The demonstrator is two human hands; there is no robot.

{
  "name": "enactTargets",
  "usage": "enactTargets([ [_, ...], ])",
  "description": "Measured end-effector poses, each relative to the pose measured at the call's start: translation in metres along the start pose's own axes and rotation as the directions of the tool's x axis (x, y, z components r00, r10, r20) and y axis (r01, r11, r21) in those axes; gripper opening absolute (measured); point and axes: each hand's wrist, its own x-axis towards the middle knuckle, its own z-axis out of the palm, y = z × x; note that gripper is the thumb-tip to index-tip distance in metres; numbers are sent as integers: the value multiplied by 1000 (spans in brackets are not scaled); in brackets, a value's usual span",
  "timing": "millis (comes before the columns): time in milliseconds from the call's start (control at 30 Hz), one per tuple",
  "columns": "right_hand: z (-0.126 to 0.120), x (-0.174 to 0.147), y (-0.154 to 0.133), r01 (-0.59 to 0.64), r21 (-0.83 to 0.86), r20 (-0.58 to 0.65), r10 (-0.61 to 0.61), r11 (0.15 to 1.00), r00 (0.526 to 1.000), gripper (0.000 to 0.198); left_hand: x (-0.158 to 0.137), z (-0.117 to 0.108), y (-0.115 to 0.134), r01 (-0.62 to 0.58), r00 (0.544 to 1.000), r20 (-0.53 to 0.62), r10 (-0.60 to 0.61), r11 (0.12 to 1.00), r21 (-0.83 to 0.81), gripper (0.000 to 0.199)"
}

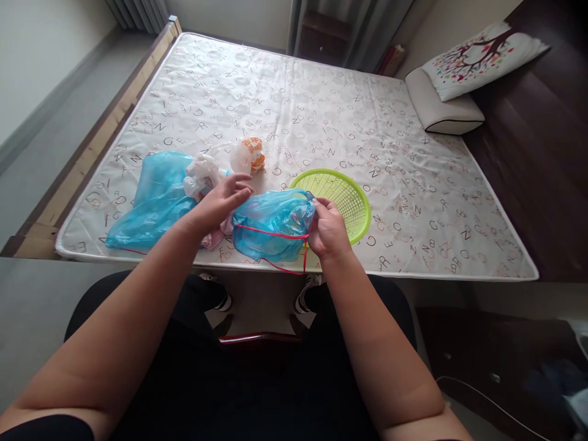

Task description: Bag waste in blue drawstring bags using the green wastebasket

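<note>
A blue plastic bag [271, 236] with a red drawstring lies near the mattress edge in front of me. My right hand [329, 226] pinches its right end, close to the string. Above the bag's left part is my left hand [229, 195], its fingers stretched out and apart, holding nothing. A green plastic basket [365, 208] sits behind my right hand and is partly covered by the bag. To the left of my left hand rest a crumpled white plastic bag [201, 174] and a second blue plastic bag [156, 208]. Pinkish cloth [212, 240] shows partly beneath my left wrist.
Everything lies on a letter-patterned mattress [316, 116]. Beyond my left hand is a clear plastic bag with an orange pattern [253, 153]. A tree-print pillow [482, 58] leans on a beige cushion [441, 104] at the far right. A wooden bed rail [133, 104] runs along the left.
</note>
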Motion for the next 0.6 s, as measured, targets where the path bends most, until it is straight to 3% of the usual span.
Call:
enactTargets([
  [67,3,-3,1,-15,-10,-5,14,1000,1000,33,-10,18,10,-150,983,122,141,986,69,83],
  [133,7,-6,1,-25,-27,-6,25,999,1000,33,-21,38,17,-314,933,235,272,935,165,108],
  [200,11,-9,0,-22,-69,-8,21,997,1000,34,-28,53,16,-383,895,335,293,892,242,117],
  [267,12,-12,-1,2,-132,-14,-4,991,1000,38,-30,61,6,-330,903,375,208,897,296,109],
  [333,11,-13,-3,37,-199,-15,-41,979,999,42,-25,59,-8,-209,933,349,83,917,340,85],
  [467,5,-11,-9,77,-284,32,-71,956,997,44,-7,36,-31,-36,989,148,-13,945,326,34],
  [600,-1,-6,-11,56,-328,50,-42,943,998,45,-1,16,-23,19,999,-30,-12,967,253,29],
])
